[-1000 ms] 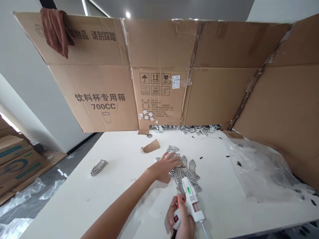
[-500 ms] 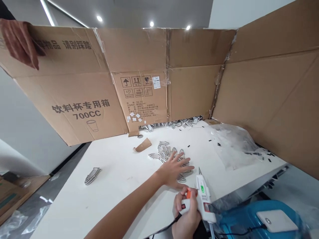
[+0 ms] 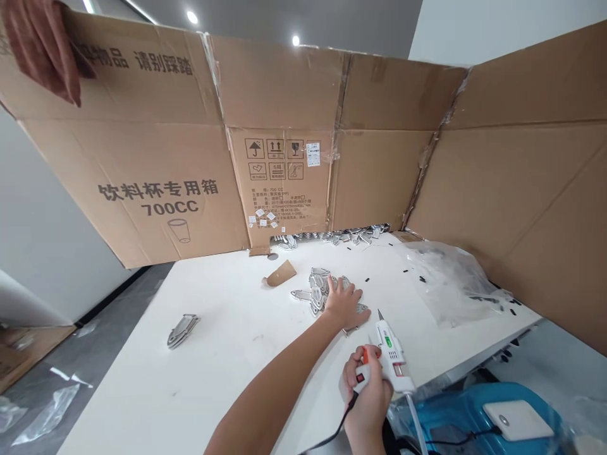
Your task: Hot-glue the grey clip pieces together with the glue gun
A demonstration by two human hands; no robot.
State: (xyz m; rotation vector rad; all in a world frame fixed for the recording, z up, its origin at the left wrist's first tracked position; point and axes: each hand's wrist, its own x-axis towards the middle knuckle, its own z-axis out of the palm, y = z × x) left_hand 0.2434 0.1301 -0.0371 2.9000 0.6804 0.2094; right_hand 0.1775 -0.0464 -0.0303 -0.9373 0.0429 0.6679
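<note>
In the head view, we had the left hand [image 3: 342, 305] nearer the metal pieces [image 3: 317, 296], fingers spread over them; the pile lay beneath and just left of those fingers, its leftmost piece's long axis running roughly crosswise. Our right hand [image 3: 368, 395], curled around a glue gun [image 3: 391, 349], sat to their lower right, near the edge. Bare tabletop [image 3: 222, 373] opened to their left.

Passable tabletop [image 3: 237, 341] between metal stack [image 3: 183, 330] and pile [image 3: 316, 293]; cardboard wall [image 3: 379, 180] blocks behind.
</note>
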